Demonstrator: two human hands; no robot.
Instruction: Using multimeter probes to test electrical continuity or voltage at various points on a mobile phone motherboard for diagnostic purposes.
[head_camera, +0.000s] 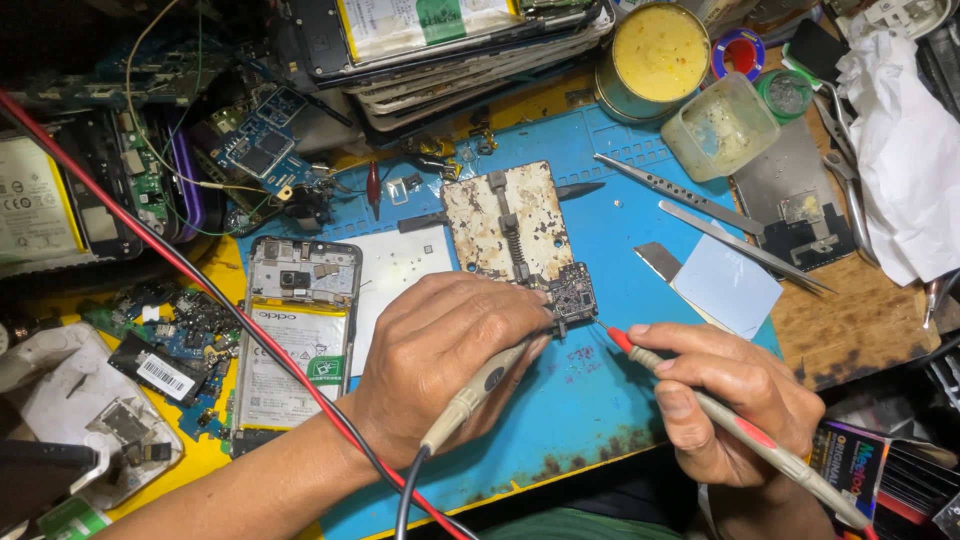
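Observation:
My left hand (440, 350) grips a grey-handled test probe (478, 390), its tip hidden under my fingers at a small dark circuit board (570, 293). The board is clamped at the lower right corner of a rusty metal holder (480, 215) on a blue work mat (590, 380). My right hand (730, 395) holds a second probe with a red tip (622, 342), pointed at the board from the lower right, its tip just short of the board's edge.
An opened phone with its battery showing (298, 330) lies left of my hand. Tweezers (745, 245), a round tin of yellow paste (655, 50), a plastic tub (722, 125), stacked phone parts (450, 40) and loose boards (255, 145) crowd the bench.

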